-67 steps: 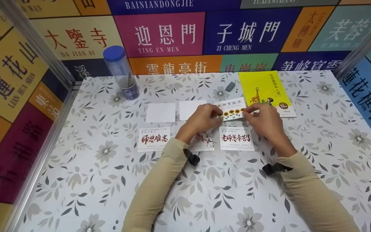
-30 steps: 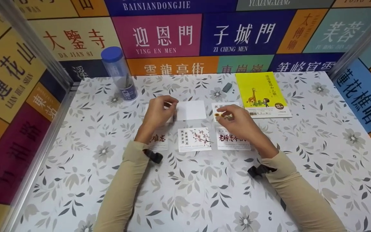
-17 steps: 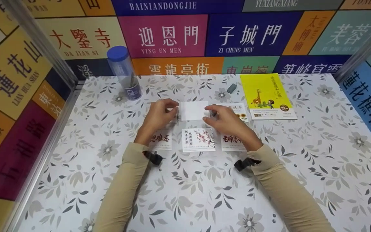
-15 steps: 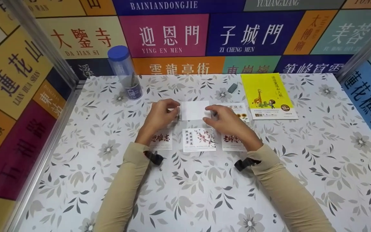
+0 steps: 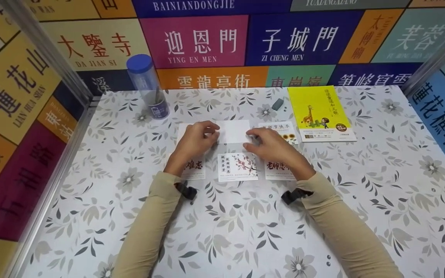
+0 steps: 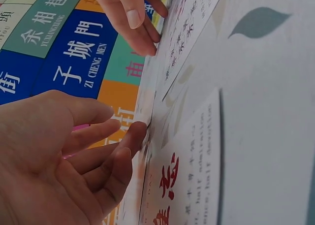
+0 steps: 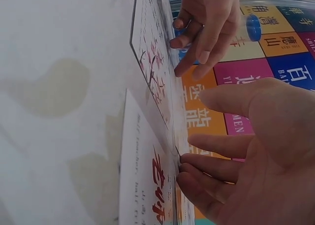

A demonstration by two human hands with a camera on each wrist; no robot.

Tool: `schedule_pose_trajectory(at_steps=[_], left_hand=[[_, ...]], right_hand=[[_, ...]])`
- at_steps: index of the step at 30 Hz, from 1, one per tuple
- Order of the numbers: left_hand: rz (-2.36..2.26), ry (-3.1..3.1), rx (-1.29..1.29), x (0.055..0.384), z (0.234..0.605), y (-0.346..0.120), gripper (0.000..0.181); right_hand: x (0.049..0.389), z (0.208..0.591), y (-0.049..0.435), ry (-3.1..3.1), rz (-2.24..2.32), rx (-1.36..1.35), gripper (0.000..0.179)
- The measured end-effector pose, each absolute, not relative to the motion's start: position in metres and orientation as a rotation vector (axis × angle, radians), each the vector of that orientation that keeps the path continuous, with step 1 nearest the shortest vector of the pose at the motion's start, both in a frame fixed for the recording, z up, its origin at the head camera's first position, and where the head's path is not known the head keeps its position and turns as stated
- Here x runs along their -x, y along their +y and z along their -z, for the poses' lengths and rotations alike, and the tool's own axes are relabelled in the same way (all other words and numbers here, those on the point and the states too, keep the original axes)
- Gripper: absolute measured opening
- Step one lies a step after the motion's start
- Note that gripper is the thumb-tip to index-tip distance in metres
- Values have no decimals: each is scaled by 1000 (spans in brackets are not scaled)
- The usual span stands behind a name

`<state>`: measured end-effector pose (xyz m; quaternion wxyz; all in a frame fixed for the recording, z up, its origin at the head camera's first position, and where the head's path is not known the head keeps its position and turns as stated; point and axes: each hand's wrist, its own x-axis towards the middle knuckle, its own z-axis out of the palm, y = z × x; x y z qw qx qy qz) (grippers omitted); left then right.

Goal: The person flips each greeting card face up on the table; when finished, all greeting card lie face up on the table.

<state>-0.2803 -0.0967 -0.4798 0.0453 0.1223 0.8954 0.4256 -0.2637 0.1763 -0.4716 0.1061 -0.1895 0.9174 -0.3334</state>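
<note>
A blank white card (image 5: 235, 131) lies in the middle of the back row, with a hand on either side. My left hand (image 5: 194, 142) hovers at its left edge, partly covering another white card (image 5: 184, 128). Thumb and fingers are loosely bent and apart. At the right edge is my right hand (image 5: 276, 146), thumb and index spread, partly over the sunflower card (image 5: 290, 135). Both wrist views show nothing pinched. In the front row lie a blossom card (image 5: 238, 167) and two red-lettered cards, left (image 5: 195, 170) and right (image 5: 278, 170), both partly hidden by the hands.
A clear tube with a blue lid (image 5: 145, 83) stands at the back left. Behind the cards lies a small grey-green block (image 5: 277, 104). A yellow booklet (image 5: 319, 110) is at the back right. Printed panels (image 5: 191, 42) wall the floral-patterned tabletop (image 5: 230, 227).
Both hands held the sunflower card at first; it now lies flat on the table. The hands moved left to the middle blank card. Lately the left hand shifted slightly right.
</note>
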Motion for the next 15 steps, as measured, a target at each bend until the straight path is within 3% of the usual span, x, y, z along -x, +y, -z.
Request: schedule_pose_trajectory(at_steps=[9, 15], left_hand=[[-1262, 2699, -445, 279, 481, -94, 35], [-1485, 2677, -442, 280, 482, -97, 31]], right_hand=[[262, 473, 177, 2704, 994, 632, 48], [261, 474, 177, 2682, 1024, 646, 44]])
